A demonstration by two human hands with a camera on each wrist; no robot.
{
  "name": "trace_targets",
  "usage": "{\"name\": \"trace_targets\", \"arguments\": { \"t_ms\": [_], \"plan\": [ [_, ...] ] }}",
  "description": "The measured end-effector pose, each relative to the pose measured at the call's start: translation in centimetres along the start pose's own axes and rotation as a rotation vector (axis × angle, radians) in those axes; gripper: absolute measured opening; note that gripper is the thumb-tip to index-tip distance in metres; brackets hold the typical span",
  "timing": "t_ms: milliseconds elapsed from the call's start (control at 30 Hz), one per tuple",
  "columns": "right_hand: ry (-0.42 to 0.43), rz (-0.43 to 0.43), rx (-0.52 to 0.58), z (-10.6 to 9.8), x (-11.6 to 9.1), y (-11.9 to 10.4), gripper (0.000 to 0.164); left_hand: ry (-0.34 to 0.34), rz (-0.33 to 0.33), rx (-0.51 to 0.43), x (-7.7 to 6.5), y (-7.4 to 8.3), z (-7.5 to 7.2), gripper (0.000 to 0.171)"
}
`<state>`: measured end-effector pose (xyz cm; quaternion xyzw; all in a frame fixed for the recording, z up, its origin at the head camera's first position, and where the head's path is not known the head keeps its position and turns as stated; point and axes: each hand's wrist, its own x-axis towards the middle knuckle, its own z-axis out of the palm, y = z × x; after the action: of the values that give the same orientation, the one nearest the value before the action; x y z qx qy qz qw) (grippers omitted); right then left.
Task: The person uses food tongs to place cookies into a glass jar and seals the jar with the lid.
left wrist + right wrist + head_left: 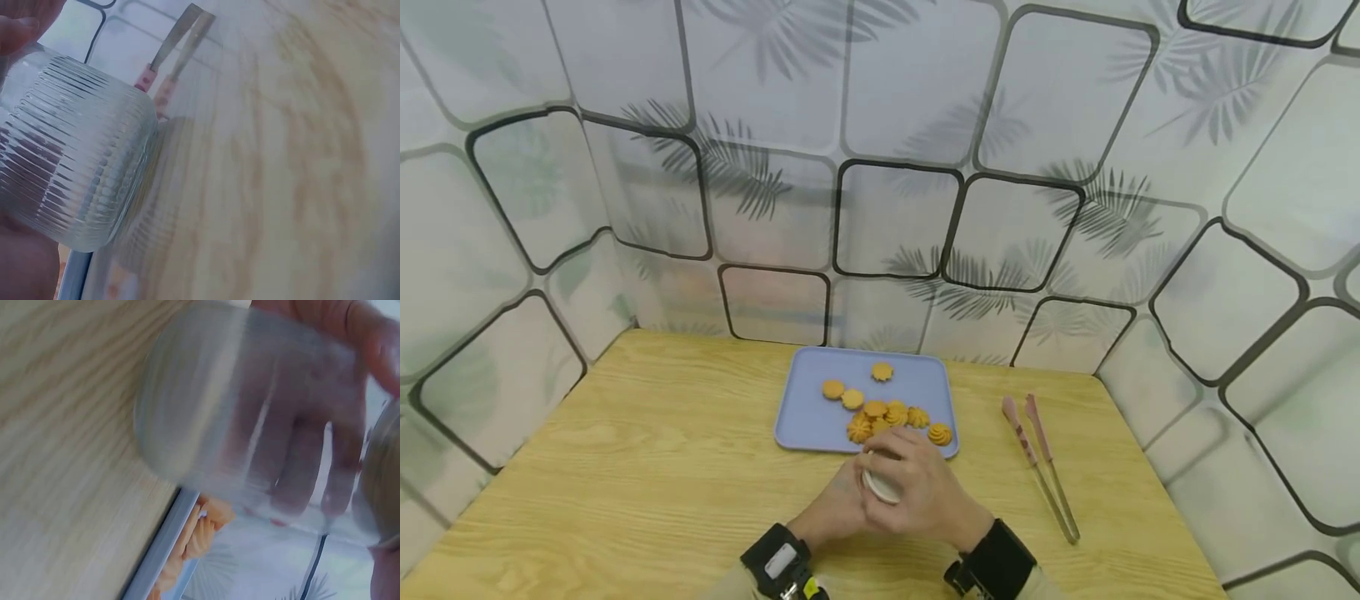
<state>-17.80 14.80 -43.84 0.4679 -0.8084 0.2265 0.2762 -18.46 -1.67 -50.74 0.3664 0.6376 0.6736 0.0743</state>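
Gripped the jar (94, 150) in the left hand (841, 504), right by the near edge of the tray (812, 371)! Curled the right hand (925, 487) round the lid (882, 487). Spotted cookies (897, 412) on the tray, tongs (1037, 471) right of it.

And here's your jar (81, 144), clear glass, ribbed all down its side, see-through enough that fingers show through the wall! You have it nearly upright, base down toward the table (662, 467), just beside the tray (801, 429); whether the base touches the wood, you can't tell from here. Your left hand (842, 507) grips the body. Up top, your right hand (932, 487) curls around the lid (883, 488), a pale round piece peeking out between your fingers, mostly covered; how firmly it's seated on the mouth stays hidden.
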Motion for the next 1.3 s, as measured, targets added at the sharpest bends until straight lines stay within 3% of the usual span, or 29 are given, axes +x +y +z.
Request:
{"name": "trace_targets", "arguments": {
  "t_ms": [200,300,400,500,567,667,833,933,1033,1167,1300],
  "plan": [
    [-0.05,-0.129,0.04,-0.3,-0.1,1.2,0.031,-0.002,0.022,0.038,-0.1,0.0,0.1,0.087],
    [-0.092,-0.13,0.034,-0.5,-0.1,1.2,0.038,-0.001,-0.013,0.038,-0.3,0.1,0.1,0.092],
    [-0.121,-0.033,0.021,-0.9,-0.2,0.5,0.05,0.009,-0.096,0.053,-0.5,0.2,0.2,0.099],
    [-0.106,0.136,-0.057,-1.4,-0.1,-0.8,0.062,0.025,-0.187,0.102,-0.4,0.4,0.2,0.107],
    [-0.092,0.245,-0.139,-1.5,0.0,-1.7,0.068,0.027,-0.211,0.146,-0.3,0.6,0.2,0.108],
    [-0.112,0.365,-0.249,-1.5,0.1,-3.0,0.075,0.041,-0.19,0.172,-0.2,0.6,0.2,0.107],
    [-0.14,0.449,-0.344,-0.9,0.0,-4.4,0.079,0.064,-0.151,0.231,-0.5,0.2,0.3,0.104],
    [-0.104,0.456,-0.383,-0.3,0.0,-4.6,0.074,0.062,-0.137,0.262,-0.4,0.1,0.4,0.103],
    [-0.052,0.437,-0.391,0.1,0.1,-4.4,0.064,0.058,-0.134,0.213,-0.3,0.2,0.4,0.105],
    [-0.008,0.378,-0.347,0.3,-0.1,-3.6,0.052,0.049,-0.15,0.103,-0.3,0.3,0.3,0.113],
    [-0.008,0.296,-0.273,0.0,-0.2,-2.5,0.048,0.042,-0.166,0.113,-0.1,0.5,0.2,0.113]
  ]
}}
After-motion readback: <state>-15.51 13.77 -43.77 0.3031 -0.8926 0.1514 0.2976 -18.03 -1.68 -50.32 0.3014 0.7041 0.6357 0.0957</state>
